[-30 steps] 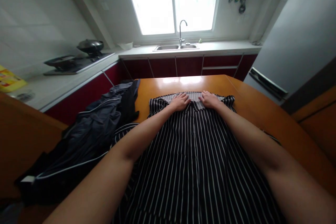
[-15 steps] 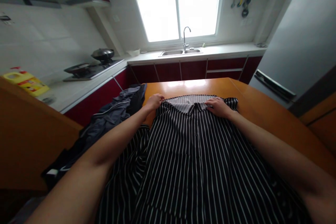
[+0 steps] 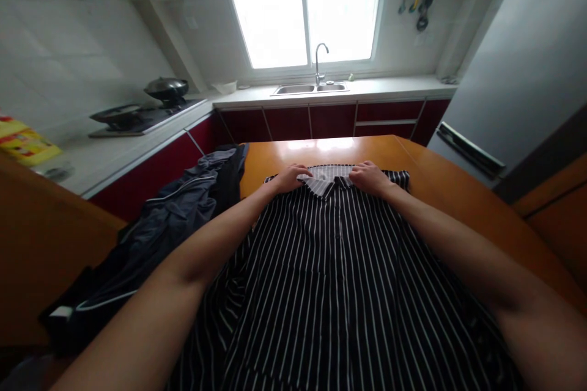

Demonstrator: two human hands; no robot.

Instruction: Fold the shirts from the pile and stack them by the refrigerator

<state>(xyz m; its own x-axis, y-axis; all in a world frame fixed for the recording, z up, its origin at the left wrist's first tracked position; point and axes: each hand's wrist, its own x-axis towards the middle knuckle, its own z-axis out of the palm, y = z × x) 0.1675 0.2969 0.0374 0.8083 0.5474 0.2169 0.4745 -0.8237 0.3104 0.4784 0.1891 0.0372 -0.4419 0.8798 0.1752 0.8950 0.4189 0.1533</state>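
A black shirt (image 3: pixel 298 250) with thin white stripes lies front side up, its collar end away from me and its button placket running down the middle. At the left side of the neckline, my left hand (image 3: pixel 290 178) has its fingers closed on the collar fabric. My right hand (image 3: pixel 368 178) is curled around the collar's right side. Between the hands, the pale striped inside of the neckline shows. The left sleeve side lies bunched under my left forearm. My fingertips are partly hidden in the cloth.
The shirt lies on an orange-brown wooden table (image 3: pixel 413 162). Dark grey clothes (image 3: pixel 183 201) are heaped at its left edge. Beyond are a sink (image 3: pixel 296 90), a stove (image 3: pixel 151 117) with pans, and a yellow jug (image 3: pixel 27 140). A grey fridge (image 3: pixel 509 73) stands at right.
My left hand has moved right, from the shirt's left shoulder to the collar. My right hand has curled more tightly at the collar. The neckline opening looks narrower, and the view has shifted slightly.
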